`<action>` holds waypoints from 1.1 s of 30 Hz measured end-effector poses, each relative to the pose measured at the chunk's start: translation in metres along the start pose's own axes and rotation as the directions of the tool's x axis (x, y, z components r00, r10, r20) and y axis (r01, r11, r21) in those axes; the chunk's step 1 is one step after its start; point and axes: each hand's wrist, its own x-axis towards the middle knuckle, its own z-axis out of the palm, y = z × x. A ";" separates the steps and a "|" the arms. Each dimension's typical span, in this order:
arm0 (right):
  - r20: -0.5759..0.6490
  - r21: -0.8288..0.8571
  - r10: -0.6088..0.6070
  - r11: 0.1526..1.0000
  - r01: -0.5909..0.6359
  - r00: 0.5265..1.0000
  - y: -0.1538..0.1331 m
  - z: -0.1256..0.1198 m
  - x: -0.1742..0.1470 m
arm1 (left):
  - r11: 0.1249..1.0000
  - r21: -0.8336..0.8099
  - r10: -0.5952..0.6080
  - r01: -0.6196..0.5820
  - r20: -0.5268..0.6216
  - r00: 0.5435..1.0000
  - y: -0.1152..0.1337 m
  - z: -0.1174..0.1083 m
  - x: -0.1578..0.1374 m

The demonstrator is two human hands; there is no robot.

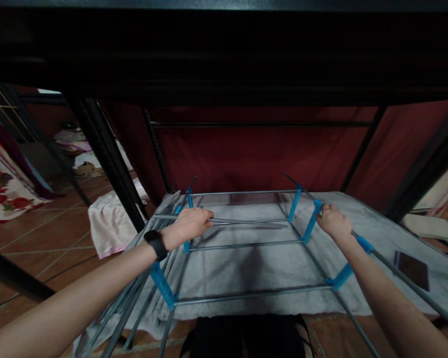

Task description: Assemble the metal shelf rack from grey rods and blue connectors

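Observation:
My left hand [194, 222], with a black watch [157, 245] on its wrist, is closed around a thin grey metal rod [246, 222]; another rod may lie along it. The rod stretches sideways over a low frame of grey rods and blue connectors. My right hand [334, 220] grips the frame's upper right rod [406, 281], its fingers touching a blue connector [312, 221]. More connectors stand at the near right [341, 276] and near left [163, 284]. Crossbars [254, 295] join the two sides. My left palm hides part of the held rod.
Loose grey rods [134, 291] lie along the left of a grey cloth [261, 271] under the frame. A phone [412, 270] rests on the cloth at right. Black metal posts [108, 159] and a dark beam [224, 54] surround the spot. A striped cloth [114, 219] hangs at left.

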 end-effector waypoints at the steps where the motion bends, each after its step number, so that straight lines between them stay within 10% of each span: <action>1: -0.068 0.001 -0.020 1.000 0.020 0.997 -0.001 0.001 -0.002 | 1.000 0.013 0.019 -0.019 -0.001 1.000 0.007 0.005 0.008; 7: -0.327 0.220 -0.197 0.935 0.277 0.924 -0.020 0.045 -0.016 | 0.996 0.035 0.083 -0.083 -0.001 0.997 0.039 0.040 0.042; 19: 0.102 0.444 -0.201 0.885 0.136 0.974 -0.046 0.187 -0.077 | 0.993 -0.116 -0.021 0.036 0.125 0.992 0.057 0.095 0.083; 33: 0.133 0.322 -0.235 0.929 0.182 0.963 -0.057 0.189 -0.052 | 0.966 -0.257 0.067 -0.040 0.096 0.993 0.131 0.151 0.145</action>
